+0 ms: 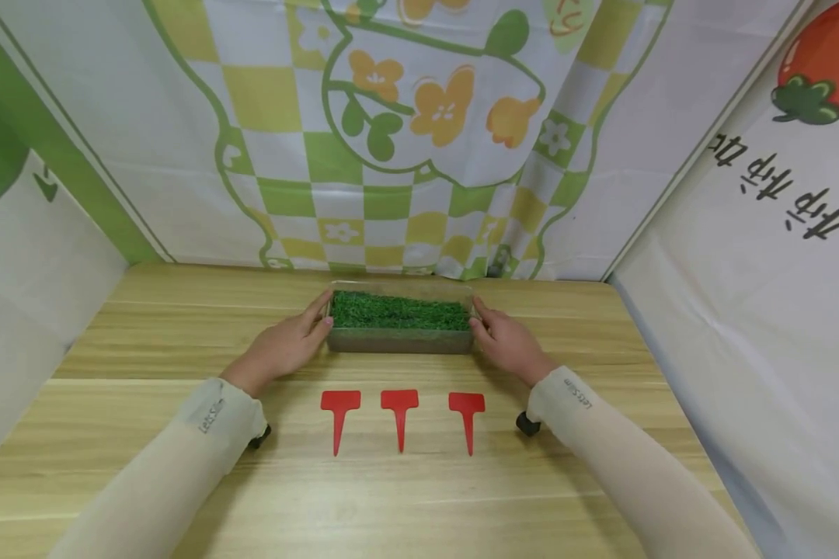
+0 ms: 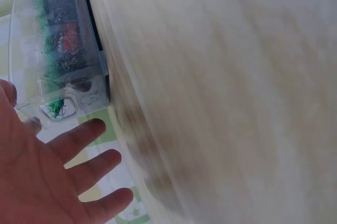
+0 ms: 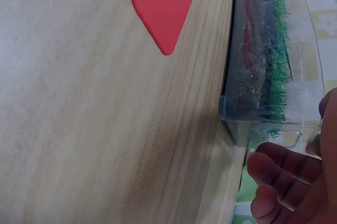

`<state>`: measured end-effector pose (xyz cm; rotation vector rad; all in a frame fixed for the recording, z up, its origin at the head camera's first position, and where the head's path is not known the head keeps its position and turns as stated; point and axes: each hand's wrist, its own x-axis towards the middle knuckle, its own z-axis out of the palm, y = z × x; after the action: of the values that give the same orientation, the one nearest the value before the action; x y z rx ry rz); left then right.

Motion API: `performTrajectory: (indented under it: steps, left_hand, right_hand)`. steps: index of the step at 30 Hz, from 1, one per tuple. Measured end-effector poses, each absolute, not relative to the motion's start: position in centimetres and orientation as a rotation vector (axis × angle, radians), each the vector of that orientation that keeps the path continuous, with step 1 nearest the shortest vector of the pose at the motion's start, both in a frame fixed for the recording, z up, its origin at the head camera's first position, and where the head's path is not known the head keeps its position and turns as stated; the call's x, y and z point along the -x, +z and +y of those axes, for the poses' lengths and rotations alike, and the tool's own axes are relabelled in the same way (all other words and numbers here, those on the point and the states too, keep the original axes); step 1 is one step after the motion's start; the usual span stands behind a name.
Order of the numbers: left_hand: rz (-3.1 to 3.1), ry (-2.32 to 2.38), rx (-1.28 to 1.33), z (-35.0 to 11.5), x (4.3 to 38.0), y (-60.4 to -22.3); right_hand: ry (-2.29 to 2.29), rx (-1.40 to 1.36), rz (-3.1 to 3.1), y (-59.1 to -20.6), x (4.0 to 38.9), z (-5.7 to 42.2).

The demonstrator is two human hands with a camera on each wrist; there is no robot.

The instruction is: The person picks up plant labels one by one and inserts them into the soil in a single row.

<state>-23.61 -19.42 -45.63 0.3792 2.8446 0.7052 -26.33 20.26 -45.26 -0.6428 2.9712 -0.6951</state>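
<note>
A clear plastic box with green artificial grass in it stands near the table's back edge. At its left end, my left hand grips the end wall with thumb and forefinger. The other three fingers are spread beside it in the left wrist view. My right hand holds the opposite end likewise, its lower fingers bent below the end handle. Through the side wall, dark filling and red bits show under the grass. Three red T-shaped plant labels lie in front of the box, stems toward me.
The wood-grain table runs back to a checked, flowered cloth hanging right behind the box. White printed sheets close off the sides. A small black object is at my right wrist.
</note>
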Motion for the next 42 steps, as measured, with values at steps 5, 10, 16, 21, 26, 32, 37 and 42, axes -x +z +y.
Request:
performTrajectory:
  steps: [5, 10, 16, 21, 26, 32, 37, 42]
  left_hand:
    - [2.832, 0.675, -0.383, -19.4, 23.4, -45.4]
    - [2.822, 0.655, -0.390, -19.5, 23.4, -45.3]
    - [2.841, 0.639, -0.399, -19.6, 23.1, -45.3]
    - [2.885, 0.614, -0.394, -19.5, 22.7, -45.2]
    - [2.906, 0.604, -0.400, -19.5, 22.4, -45.0]
    - [2.873, 0.604, -0.403, -19.4, 22.1, -44.4]
    - [2.858, 0.593, -0.385, -19.3, 21.9, -44.3]
    - [2.873, 0.568, -0.329, -19.4, 21.6, -44.4]
  right_hand:
    - [-0.662, 0.665, 2.979, -45.0, 26.3, 20.2]
    - [-0.660, 0.674, 2.978, -44.8, 26.2, 20.1]
    - [-0.656, 0.699, 2.979, -45.0, 26.0, 20.2]
    - [-0.652, 0.689, 2.975, -45.3, 25.9, 20.2]
    - [-0.641, 0.680, 2.985, -45.3, 25.7, 20.2]
    - [-0.615, 0.674, 2.988, -45.0, 25.2, 20.3]
    - [-0.529, 0.654, 2.992, -45.1, 24.7, 20.4]
    - [-0.503, 0.641, 2.989, -45.2, 24.5, 20.5]
